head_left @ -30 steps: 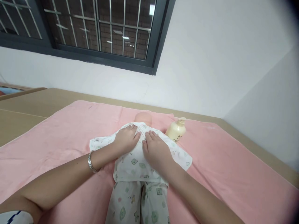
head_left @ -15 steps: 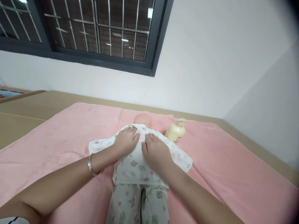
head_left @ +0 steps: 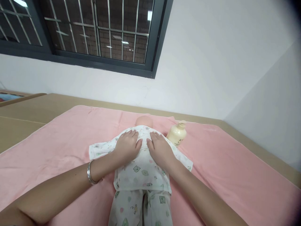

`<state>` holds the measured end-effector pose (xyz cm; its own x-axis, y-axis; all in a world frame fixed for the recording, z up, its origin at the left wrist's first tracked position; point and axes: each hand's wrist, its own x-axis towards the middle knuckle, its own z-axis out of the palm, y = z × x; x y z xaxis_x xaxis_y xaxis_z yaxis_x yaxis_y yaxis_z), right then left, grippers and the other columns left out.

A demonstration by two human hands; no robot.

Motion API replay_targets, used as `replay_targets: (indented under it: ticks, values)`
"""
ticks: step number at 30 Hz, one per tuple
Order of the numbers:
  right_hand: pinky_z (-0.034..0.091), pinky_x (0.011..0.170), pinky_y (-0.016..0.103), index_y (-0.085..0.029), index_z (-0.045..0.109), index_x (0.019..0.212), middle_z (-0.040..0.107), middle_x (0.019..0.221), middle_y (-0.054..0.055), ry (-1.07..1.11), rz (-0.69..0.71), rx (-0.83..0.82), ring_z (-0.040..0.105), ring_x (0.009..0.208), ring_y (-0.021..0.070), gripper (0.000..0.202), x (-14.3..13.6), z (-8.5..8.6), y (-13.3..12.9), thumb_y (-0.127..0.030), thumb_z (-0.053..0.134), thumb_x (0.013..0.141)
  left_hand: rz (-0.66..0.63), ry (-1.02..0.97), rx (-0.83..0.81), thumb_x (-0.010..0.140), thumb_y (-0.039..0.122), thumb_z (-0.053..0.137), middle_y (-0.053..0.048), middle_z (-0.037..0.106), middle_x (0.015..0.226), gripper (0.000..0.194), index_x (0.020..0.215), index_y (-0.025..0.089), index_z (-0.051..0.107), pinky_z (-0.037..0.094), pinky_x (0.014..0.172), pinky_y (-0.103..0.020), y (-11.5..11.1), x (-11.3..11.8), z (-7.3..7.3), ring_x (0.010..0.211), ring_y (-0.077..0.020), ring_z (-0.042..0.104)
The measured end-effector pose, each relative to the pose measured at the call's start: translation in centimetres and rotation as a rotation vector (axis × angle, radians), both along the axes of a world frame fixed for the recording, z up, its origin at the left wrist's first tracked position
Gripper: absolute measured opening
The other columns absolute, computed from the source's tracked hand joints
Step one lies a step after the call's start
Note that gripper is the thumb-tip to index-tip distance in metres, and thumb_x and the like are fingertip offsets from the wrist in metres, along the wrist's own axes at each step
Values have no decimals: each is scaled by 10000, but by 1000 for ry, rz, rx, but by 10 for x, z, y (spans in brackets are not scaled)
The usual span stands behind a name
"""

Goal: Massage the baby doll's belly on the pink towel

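A baby doll point(head_left: 144, 121) lies on the pink blanket point(head_left: 77, 131), its head toward the wall and most of its head hidden behind the clothing. It wears a white printed top point(head_left: 143, 175) and matching trousers point(head_left: 127, 207). My left hand point(head_left: 128, 146) rests flat on the left half of the top's upper part, fingers stretched toward the head. On the right half lies my right hand point(head_left: 162, 152), also flat, its thumb apart from the fingers. A gap of printed cloth shows between the two hands. Neither hand grips anything.
A cream pump bottle point(head_left: 176, 134) stands on the blanket just right of the doll's shoulder. Beneath the blanket is a tan surface point(head_left: 63, 102) that runs up to the white wall point(head_left: 188, 78). A barred window point(head_left: 98, 34) is set above.
My hands have moved apart from the middle of the top to its two sides. The cloth between them lies smoother. The bottle has stayed put.
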<state>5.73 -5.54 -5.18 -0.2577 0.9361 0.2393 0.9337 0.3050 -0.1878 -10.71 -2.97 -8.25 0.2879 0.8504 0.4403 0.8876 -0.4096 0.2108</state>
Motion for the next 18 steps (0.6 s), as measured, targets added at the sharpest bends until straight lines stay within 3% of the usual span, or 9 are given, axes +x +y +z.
replay_targets:
  ticks: [4, 8, 11, 15, 18]
  values:
    - [346, 1144, 423, -40, 545, 1354, 568, 1398, 205, -93, 27, 44, 494, 1346, 300, 495, -9, 5, -16, -283, 278, 1015, 1, -33, -41, 995, 321, 331, -173, 640, 1327, 449, 1256, 91, 615, 472, 1050, -463, 2, -1, 2, 1261, -297, 587]
    - [393, 1107, 395, -144, 618, 1252, 610, 1365, 143, -3, 28, -17, 529, 1313, 264, 436, 4, 9, 0, -330, 294, 1027, -25, 45, 132, 986, 272, 337, -196, 657, 1288, 428, 1238, 69, 617, 400, 1104, -527, -22, 9, -7, 1252, -326, 584]
    - [362, 1140, 408, -121, 563, 1328, 529, 1456, 145, 38, 60, -42, 453, 1384, 259, 464, 11, 6, 12, -353, 290, 1033, -78, 47, 154, 975, 268, 365, -179, 665, 1282, 403, 1214, 88, 636, 402, 1112, -514, -31, 12, -7, 1245, -318, 590]
    - [311, 1176, 451, -18, 472, 1419, 484, 1478, 207, -17, -5, -9, 402, 1420, 298, 530, -2, -1, -2, -304, 266, 1024, -32, 5, -20, 984, 343, 374, -183, 617, 1356, 457, 1273, 72, 601, 447, 1078, -497, -11, 3, 2, 1289, -326, 560]
    - [307, 1182, 449, -20, 499, 1408, 499, 1463, 208, -61, 21, 11, 419, 1410, 300, 532, -11, 0, -14, -286, 262, 1014, 6, 0, -56, 998, 354, 344, -191, 618, 1352, 471, 1282, 69, 589, 466, 1059, -473, 0, -1, 3, 1289, -312, 564]
